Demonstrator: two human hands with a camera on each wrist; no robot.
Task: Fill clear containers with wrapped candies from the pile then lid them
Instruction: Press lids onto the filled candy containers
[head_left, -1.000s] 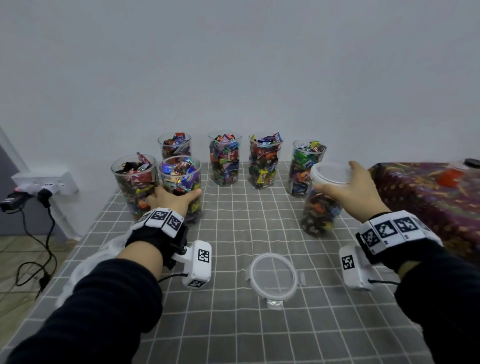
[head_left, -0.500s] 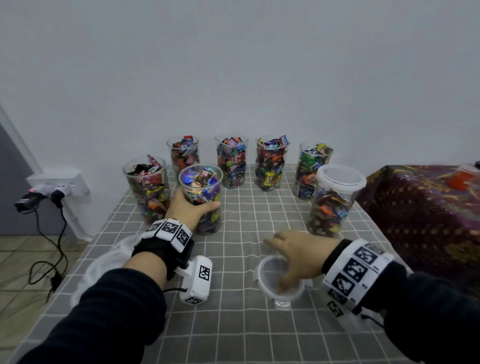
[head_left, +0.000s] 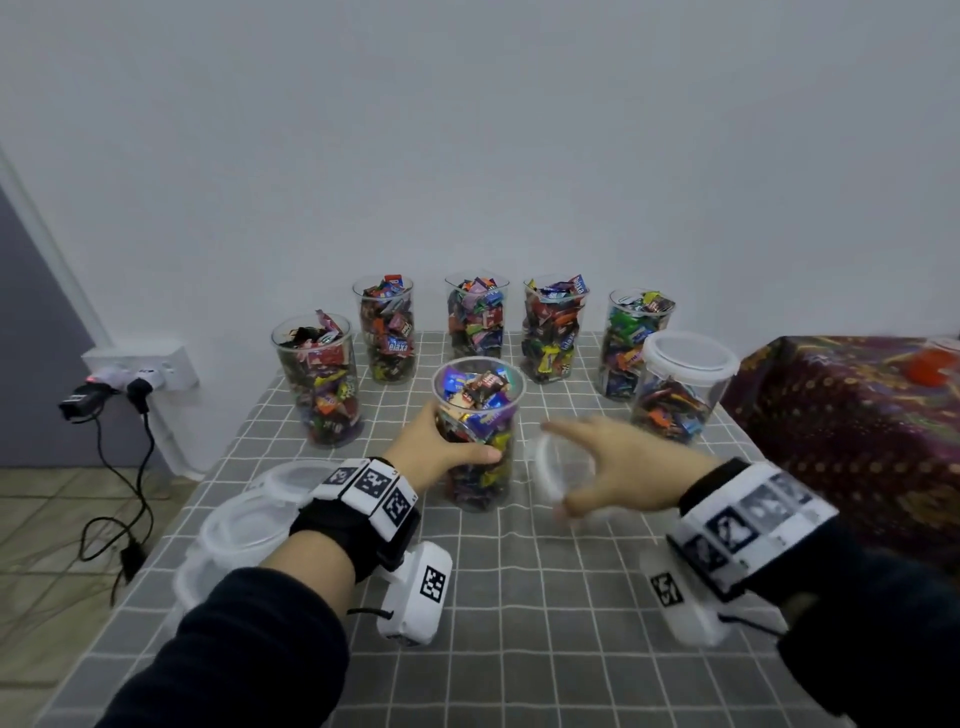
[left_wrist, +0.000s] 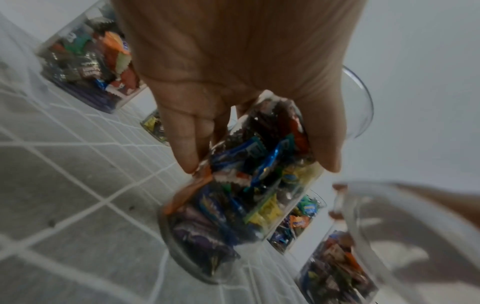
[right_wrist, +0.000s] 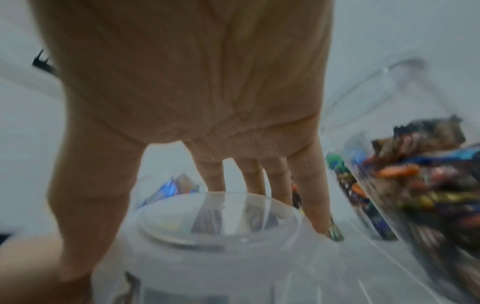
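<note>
The left hand (head_left: 435, 453) wraps its fingers and thumb around the middle of an open, candy-filled container (head_left: 479, 431) standing on the checked tablecloth (head_left: 545, 597). The right hand (head_left: 621, 467) holds a clear lid (head_left: 563, 462) just to the right of that container, thumb on one edge and fingers spread along the other — the lid stands tilted on edge, off the cloth and not yet over the rim.

What could go wrong, as I judge it: candy wrappers stand proud of the rim, so the lid may catch on one and seat crooked or refuse to close. A hard press off-centre could tip the tall container toward the left palm, or squeeze its thin wall out of round. The lid is slick and held only at its edges, so it could slip out of the fingers on the way across.

Counted: seven containers in all, every one filled. One lidded container (head_left: 680, 387) stands beyond the right hand; five open ones stand farther off — one (head_left: 317, 382) beyond the left hand, then a back row (head_left: 475, 314) of four along the wall. Spare lids (head_left: 244, 525) lie stacked under the left wrist; I make out at least two, the rest hidden.
</note>
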